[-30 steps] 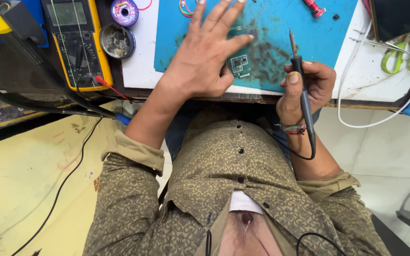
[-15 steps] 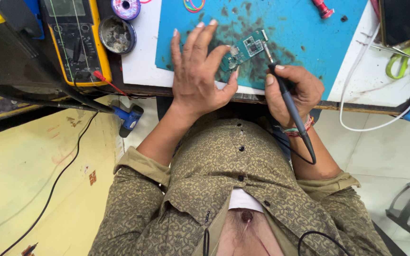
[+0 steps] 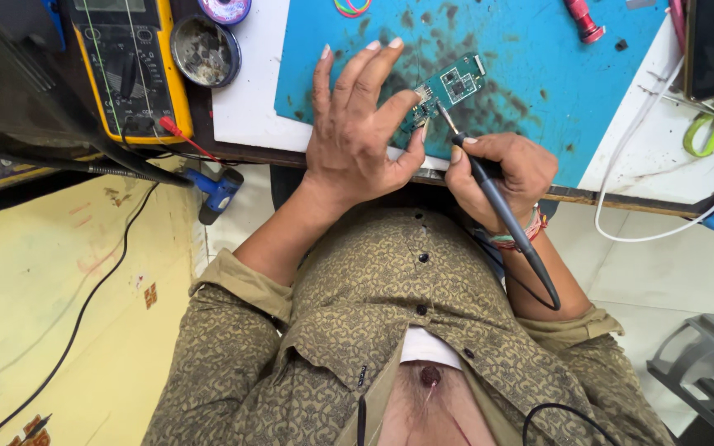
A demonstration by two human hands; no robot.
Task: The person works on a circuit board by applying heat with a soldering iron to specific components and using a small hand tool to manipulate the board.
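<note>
Small green circuit board pinched over a blue work mat

The left hand (image 3: 357,140) pinches the near end of the green circuit board (image 3: 448,87) between thumb and forefinger, other fingers spread. Just right of that pinch, the right hand (image 3: 502,169) is closed around a black soldering iron (image 3: 502,211), its tip touching the board above the blue mat (image 3: 539,49).

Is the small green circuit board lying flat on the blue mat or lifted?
Lifted: the left hand holds the circuit board tilted above the mat.
</note>
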